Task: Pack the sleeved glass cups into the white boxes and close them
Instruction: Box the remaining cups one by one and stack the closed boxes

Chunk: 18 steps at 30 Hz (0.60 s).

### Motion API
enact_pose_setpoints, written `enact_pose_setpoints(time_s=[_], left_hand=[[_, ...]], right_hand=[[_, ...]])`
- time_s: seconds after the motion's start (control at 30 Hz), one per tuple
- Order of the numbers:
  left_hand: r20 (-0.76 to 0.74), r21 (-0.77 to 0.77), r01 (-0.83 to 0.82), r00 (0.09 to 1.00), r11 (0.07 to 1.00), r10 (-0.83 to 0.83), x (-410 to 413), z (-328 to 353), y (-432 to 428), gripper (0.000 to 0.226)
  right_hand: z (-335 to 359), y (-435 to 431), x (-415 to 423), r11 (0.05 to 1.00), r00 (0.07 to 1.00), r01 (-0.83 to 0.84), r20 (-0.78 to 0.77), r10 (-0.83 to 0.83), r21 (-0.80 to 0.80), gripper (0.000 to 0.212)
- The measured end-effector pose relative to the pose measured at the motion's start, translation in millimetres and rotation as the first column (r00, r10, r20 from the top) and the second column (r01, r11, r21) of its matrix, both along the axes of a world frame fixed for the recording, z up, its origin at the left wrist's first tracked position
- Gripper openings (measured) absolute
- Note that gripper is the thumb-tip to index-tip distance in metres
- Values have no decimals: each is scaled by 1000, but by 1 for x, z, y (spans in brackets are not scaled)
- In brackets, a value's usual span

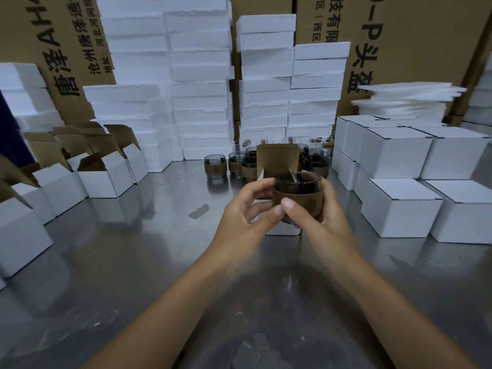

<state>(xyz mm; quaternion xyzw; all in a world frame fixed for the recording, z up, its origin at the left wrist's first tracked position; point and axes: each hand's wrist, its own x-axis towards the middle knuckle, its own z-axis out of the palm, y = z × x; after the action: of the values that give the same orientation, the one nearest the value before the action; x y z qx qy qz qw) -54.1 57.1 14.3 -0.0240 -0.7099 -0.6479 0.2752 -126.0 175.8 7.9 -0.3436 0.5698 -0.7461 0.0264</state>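
While you hold the sleeved glass cup (296,194) at the middle of the table (159,249), it stands upright. Its mouth faces up and its long axis runs roughly vertical, with the brown sleeve around the lower half and dark glass above.

Your right hand (322,219) wraps it from the right, thumb across the front of the sleeve and fingers curled behind. Your left hand (245,217) comes in from the left with curved fingers. Its fingertips are against the cup's side and its thumb meets the sleeve's lower edge beside your right thumb.

The cup sits over an open white box (282,230), most of which your hands and the cup hide. Only its brown flap standing up behind and a white strip of wall below your hands show. I cannot tell whether the cup's base is already inside the box.

A round mark on the sleeve's right side is too blurred to read.

Behind the flap a cluster of other sleeved cups (215,166) stands near the table's back, several partly covered. Open boxes (103,174) line the left and closed boxes (399,206) are stacked on the right. Foam blocks (199,89) and printed cartons (399,35) rise behind, cut off at the top.
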Motion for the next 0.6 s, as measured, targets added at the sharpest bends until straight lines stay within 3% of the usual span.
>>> enact_pose_setpoints(time_s=[0.2,0.33,0.47,0.6], left_hand=[[-26,-42,-29,999,999,28,-1,1,-2,47],[-53,-177,-201,979,963,195,-3,0,-1,21],[-138,-475,-382,922,792,362,-5,-9,-2,22],[-67,-679,-342,910,649,408,-11,-19,-8,35]], right_hand=[[-2,0,-1,994,989,103,-101,-104,-22,46],[-3,0,-1,987,971,158,-173,-163,-40,54],[-1,0,0,979,948,199,-247,-201,-34,63],[0,1,-1,974,935,224,-276,-224,-30,64]])
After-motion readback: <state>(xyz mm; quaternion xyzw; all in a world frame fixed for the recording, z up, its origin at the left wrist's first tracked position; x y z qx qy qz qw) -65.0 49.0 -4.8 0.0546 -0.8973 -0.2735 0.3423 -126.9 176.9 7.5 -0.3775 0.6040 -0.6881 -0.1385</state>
